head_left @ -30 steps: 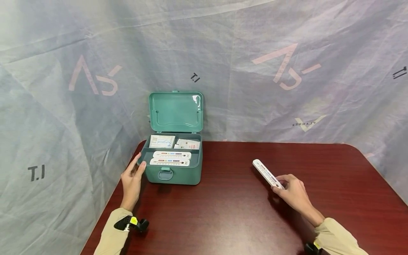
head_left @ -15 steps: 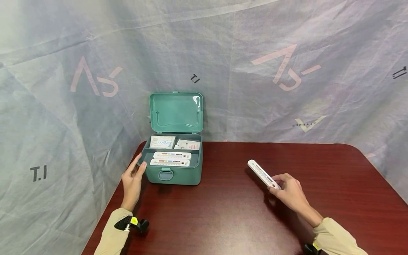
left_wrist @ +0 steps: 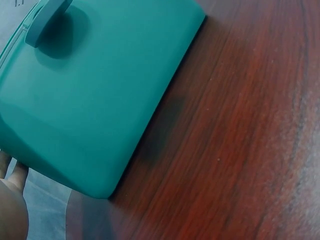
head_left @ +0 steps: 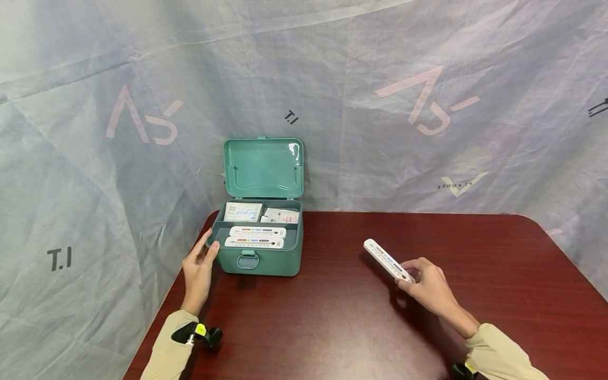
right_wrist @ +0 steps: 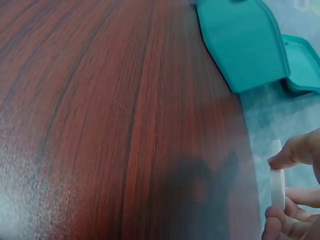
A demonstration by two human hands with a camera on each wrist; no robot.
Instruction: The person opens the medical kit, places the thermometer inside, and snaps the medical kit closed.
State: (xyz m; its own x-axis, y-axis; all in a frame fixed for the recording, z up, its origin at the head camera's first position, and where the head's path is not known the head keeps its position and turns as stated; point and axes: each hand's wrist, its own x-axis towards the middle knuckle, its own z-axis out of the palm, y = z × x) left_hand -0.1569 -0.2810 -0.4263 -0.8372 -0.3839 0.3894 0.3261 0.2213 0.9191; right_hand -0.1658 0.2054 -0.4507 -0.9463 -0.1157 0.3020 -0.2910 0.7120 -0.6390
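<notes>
My right hand [head_left: 429, 285] pinches the near end of a white strip thermometer [head_left: 385, 259] with coloured marks, held over the table at a slant; its shadow falls on the tabletop below. In the right wrist view, thumb and fingers press on the edges of the thermometer [right_wrist: 277, 185]. On the left stands a green medicine box [head_left: 280, 261], lid raised. With fingers fairly straight, my left hand [head_left: 197, 272] touches the box's front left corner. Two similar thermometers [head_left: 258, 232] lie side by side in the box's front compartment.
The raised lid [head_left: 263, 168] leans back near the grey cloth backdrop [head_left: 342, 105]. Behind the box's divider are a packet marked Surgical [head_left: 242, 211] and another white packet [head_left: 281, 216]. The dark red wooden table [head_left: 332, 316] has a rounded far right corner.
My right hand has moved a little to the left with the thermometer, towards the box. My left hand stays at the box's corner.
</notes>
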